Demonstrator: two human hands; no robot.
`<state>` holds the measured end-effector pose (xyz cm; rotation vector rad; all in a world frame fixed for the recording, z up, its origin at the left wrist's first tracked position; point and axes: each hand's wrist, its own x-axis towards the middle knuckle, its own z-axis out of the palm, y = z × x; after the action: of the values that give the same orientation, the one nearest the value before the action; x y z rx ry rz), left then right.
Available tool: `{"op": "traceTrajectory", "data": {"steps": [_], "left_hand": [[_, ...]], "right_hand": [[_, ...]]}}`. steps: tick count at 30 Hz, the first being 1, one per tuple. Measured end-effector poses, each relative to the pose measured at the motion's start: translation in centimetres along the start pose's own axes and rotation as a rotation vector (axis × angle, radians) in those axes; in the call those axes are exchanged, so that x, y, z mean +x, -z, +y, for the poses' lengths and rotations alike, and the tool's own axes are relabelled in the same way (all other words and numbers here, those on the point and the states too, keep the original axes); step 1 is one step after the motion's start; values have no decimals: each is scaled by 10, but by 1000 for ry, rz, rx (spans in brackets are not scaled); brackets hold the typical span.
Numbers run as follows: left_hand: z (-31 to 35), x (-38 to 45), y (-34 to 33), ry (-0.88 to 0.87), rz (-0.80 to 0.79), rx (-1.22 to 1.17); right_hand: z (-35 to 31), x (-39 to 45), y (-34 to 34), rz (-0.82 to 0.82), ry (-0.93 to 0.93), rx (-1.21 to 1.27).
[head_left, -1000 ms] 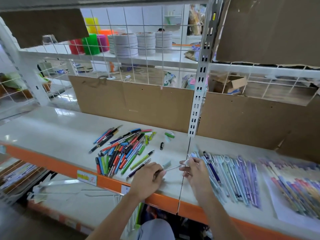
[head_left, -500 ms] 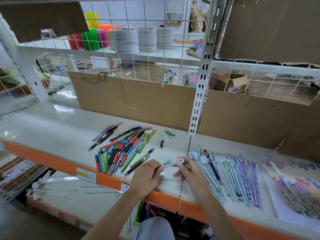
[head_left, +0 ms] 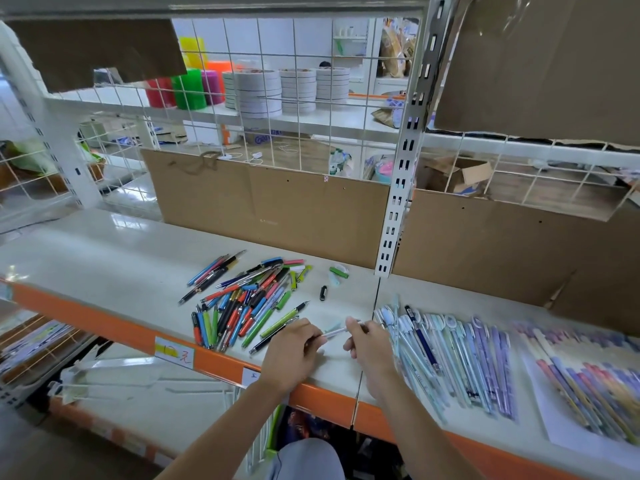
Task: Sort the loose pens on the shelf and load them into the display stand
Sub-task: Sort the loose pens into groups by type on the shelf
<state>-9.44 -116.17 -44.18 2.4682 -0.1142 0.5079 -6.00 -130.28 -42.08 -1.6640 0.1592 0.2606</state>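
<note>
Lying nearly level between two hands, a slim pale pen [head_left: 335,331] has its long axis running left to right just above the shelf [head_left: 104,258]. The left hand [head_left: 289,355] curls round one end; the right hand [head_left: 372,344] pinches the other. Left of them a loose heap of coloured pens [head_left: 242,299] points mostly away and to the right, too jumbled to count. Right of them a row of pastel pens [head_left: 450,355] lies side by side, pointing away. One black cap [head_left: 323,293] sits apart behind the hands. The shelf is glossy white with an orange front edge [head_left: 104,323]; cardboard panels [head_left: 273,206] back it, wire grid above.
</note>
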Motion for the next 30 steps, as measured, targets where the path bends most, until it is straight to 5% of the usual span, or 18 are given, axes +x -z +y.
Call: {"op": "traceTrajectory", "data": {"steps": [12,18,26,30], "left_hand": [[3,1,6,63,-85,-140],[-1,5,4,82,-44,-158],[2,3,6,99,-95,-150],[1,0,1,40,-145,32]], "right_hand": [[-14,-8,4,-134,51,233],[-12,-6,-14,4,8,275],[-40,10,-10,15,222,-71],[-41,27,16,42,308,-632]]}}
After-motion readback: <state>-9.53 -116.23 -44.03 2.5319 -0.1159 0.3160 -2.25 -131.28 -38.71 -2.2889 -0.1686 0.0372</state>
